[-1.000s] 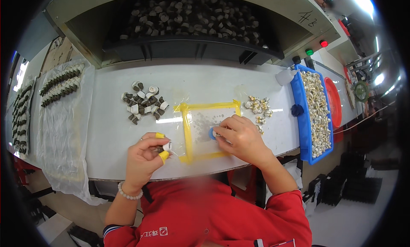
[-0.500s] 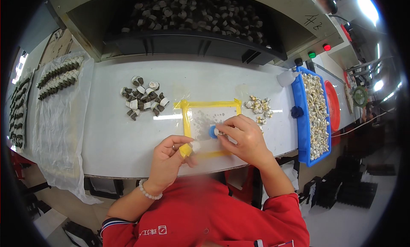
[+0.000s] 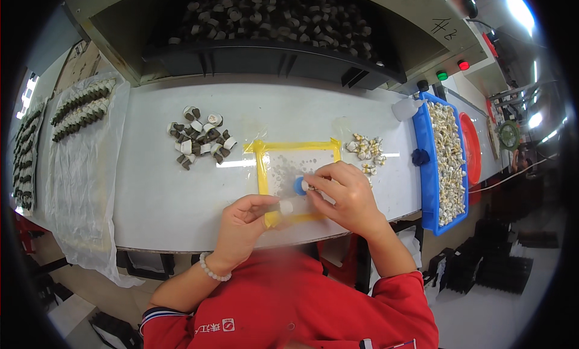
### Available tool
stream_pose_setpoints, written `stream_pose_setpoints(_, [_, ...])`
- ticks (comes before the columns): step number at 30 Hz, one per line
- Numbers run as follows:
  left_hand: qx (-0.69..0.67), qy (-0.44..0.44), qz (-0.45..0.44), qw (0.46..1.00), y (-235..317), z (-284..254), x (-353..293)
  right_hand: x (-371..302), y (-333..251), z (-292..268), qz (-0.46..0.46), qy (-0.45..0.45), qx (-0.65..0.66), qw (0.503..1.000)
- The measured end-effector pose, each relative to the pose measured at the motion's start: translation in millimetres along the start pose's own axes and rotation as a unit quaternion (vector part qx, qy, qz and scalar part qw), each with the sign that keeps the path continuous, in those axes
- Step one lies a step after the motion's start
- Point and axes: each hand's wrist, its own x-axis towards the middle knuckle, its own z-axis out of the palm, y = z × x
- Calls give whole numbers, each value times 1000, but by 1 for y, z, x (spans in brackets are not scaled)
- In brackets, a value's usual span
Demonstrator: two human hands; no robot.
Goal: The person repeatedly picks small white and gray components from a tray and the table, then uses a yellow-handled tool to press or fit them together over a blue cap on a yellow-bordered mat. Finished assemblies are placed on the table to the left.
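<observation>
My left hand (image 3: 244, 224) is closed, its fingertips pinching a blurred white round piece (image 3: 286, 207) near the front of a yellow tape frame (image 3: 261, 174) on the table. A yellow wrap (image 3: 272, 219) covers its thumb tip. To the right, my right hand (image 3: 347, 195) pinches a small white piece (image 3: 306, 185) right at a blue round thing (image 3: 298, 186) inside the frame. Its fingers partly hide both. Wet-looking spots mark the surface behind them. A loose pile of white-and-dark pieces (image 3: 202, 138) lies at left, and small white-and-gold pieces (image 3: 365, 149) at right.
A blue tray (image 3: 427, 186) full of white-and-gold pieces stands at right, beside a white squeeze bottle (image 3: 405, 110) and a red basin (image 3: 469, 147). A black bin (image 3: 265, 62) of dark-and-white pieces sits behind. Rows of pieces rest on a plastic sheet (image 3: 90, 186) at left.
My left hand has moved slightly right with the white round piece, toward my right hand. The right hand stays at the blue round thing.
</observation>
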Motion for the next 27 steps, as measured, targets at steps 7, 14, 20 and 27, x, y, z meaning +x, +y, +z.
stream_pose_setpoints(7, [8, 0, -4, 1000, 0, 0, 0, -1, -7, -6, 76, 3, 118, 990])
stream_pose_setpoints(14, [20, -2, 5, 1000, -7, -7, 1, -7, -15, -7, 134, -81, 275, 949])
stream_pose_setpoints(20, [28, -2, 27, 999, -8, -7, 0, -8, -19, -2, 146, -97, 282, 943])
stream_pose_setpoints(27, [65, 9, 46, 997, -18, -9, -4, -15, -22, 4, 153, -103, 287, 940])
